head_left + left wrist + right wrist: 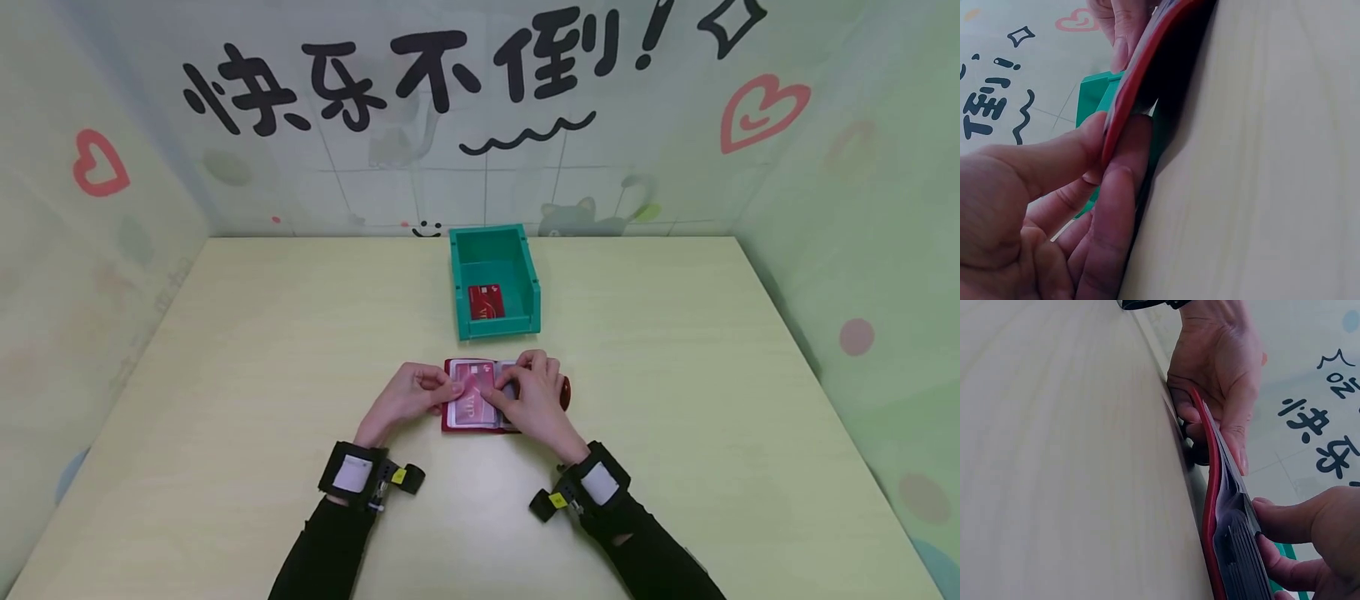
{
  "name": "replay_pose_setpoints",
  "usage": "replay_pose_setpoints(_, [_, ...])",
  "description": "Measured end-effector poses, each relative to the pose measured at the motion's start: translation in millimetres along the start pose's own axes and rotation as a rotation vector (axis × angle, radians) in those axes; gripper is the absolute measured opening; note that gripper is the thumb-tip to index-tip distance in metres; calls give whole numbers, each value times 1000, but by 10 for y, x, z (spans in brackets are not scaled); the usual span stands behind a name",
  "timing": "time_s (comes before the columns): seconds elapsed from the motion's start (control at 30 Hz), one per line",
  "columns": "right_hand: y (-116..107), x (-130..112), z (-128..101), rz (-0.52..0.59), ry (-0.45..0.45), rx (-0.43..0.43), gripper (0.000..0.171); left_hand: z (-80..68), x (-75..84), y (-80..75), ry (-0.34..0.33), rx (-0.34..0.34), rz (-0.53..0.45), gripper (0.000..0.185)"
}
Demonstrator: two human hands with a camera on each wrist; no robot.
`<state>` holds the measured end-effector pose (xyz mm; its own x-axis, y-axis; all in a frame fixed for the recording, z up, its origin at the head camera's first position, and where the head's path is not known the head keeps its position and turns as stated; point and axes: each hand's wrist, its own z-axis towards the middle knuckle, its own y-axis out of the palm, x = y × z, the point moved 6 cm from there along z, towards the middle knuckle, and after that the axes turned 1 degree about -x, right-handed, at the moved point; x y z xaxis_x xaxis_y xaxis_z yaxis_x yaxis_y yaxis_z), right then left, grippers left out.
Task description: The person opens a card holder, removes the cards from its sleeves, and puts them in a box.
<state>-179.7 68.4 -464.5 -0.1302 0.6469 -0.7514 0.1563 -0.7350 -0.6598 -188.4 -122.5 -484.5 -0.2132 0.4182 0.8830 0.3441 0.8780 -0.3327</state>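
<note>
A red card holder (448, 422) lies spread like a book on the table, with clear plastic sleeves inside. A pinkish-red card (471, 408) shows through the left sleeve. My left hand (408, 398) pinches the holder's left edge; in the left wrist view its thumb is above the red cover (1138, 78) and its fingers beneath, the edge raised. On the other side, my right hand (538, 403) pinches the stack of sleeves (1244, 559) with thumb and fingers, hiding much of the right half. A brown rounded flap (566, 393) sticks out past that hand.
A green open bin (497, 327) stands just beyond the holder, with a red card (486, 302) inside near its front. The pale wooden table (300, 333) meets printed walls at the back and both sides.
</note>
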Motion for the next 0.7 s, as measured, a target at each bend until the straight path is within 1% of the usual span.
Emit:
replay_pose_setpoints(0.1, [-10, 5, 3, 12, -16, 15, 20, 4, -2, 5, 2, -12, 4, 21])
replay_pose_setpoints(0.2, [-22, 9, 7, 23, -33, 32, 19, 7, -7, 6, -6, -20, -15, 20])
replay_pose_setpoints(0.3, [-30, 7, 14, 25, -42, 40, 18, 9, 0, 2, 2, -30, -30, 19])
replay_pose_setpoints(0.5, [-39, 11, 12, 45, -37, 33, 16, 16, 2, 5, 28, -51, -61, 20])
replay_pose_setpoints(0.6, [-52, 13, -2, 61, -44, 34, 16, 13, -6, 7, 20, -48, -75, 21])
replay_pose_setpoints(0.7, [-59, 25, -11, 71, -43, 33, 15, -1, 0, 12, 18, -48, -65, 22])
